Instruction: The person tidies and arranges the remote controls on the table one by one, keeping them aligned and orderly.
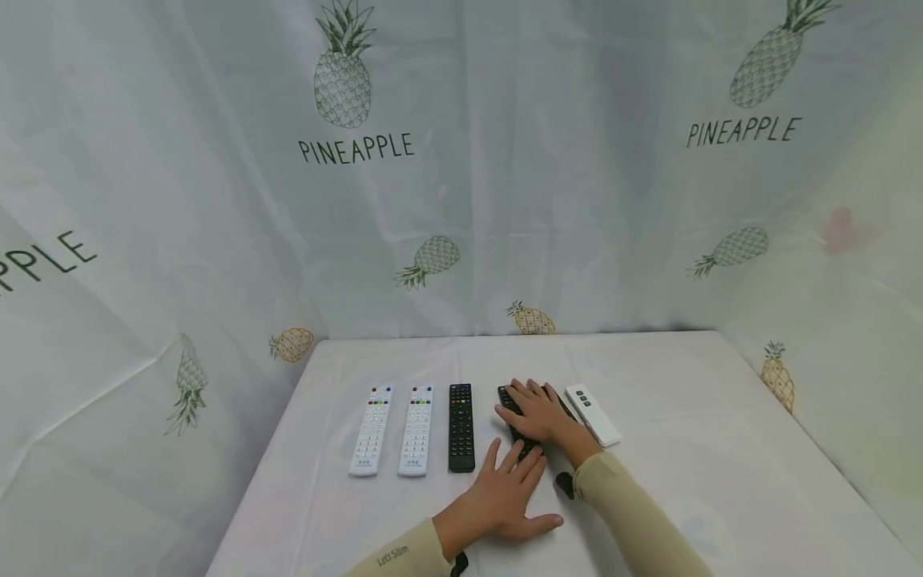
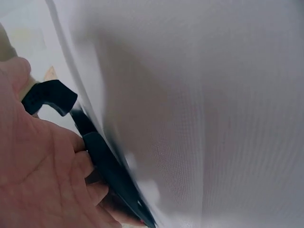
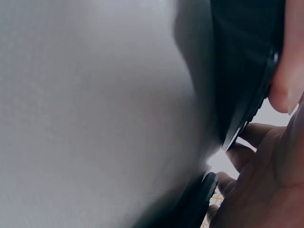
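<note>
My right hand lies with fingers spread over a tilted black remote control, covering part of it. Beneath that hand shows the edge of a second black remote. In the right wrist view the two stand apart, one dark remote at the top and the other remote at the bottom. My left hand is nearer the front, fingers fairly straight, its fingertips at the near end of the tilted remote. The left wrist view has a dark remote beside the fingers of the left hand.
Left of the hands stand a black remote and two white remotes, one inner and one outer. A slim white remote lies slanted at the right. The white-covered table meets a pineapple-print cloth at the back.
</note>
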A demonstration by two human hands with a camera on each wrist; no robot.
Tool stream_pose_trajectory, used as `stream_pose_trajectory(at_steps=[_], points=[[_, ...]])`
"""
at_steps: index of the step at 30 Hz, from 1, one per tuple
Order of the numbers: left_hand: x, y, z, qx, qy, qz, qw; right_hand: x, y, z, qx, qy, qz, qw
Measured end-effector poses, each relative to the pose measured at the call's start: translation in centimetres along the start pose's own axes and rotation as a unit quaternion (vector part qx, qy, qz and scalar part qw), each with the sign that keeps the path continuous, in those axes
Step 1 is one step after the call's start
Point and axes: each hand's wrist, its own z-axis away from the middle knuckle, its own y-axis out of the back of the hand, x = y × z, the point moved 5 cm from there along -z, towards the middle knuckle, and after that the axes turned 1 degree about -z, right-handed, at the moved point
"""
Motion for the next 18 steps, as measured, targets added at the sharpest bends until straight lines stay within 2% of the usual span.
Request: stream_pose_trajectory(at_steps=[9, 18], points=[[-0.2, 0.3, 0.5, -0.008, 0.016, 0.012, 0.9998, -0.7, 0.0, 0.0, 0.004, -0.004, 0.016, 1.000], [-0.5, 0.4, 1.0, -0.008, 0.013, 0.013, 0.9998, -0.8, -0.4, -0.3, 0.012, -0.016, 0.033, 0.999]])
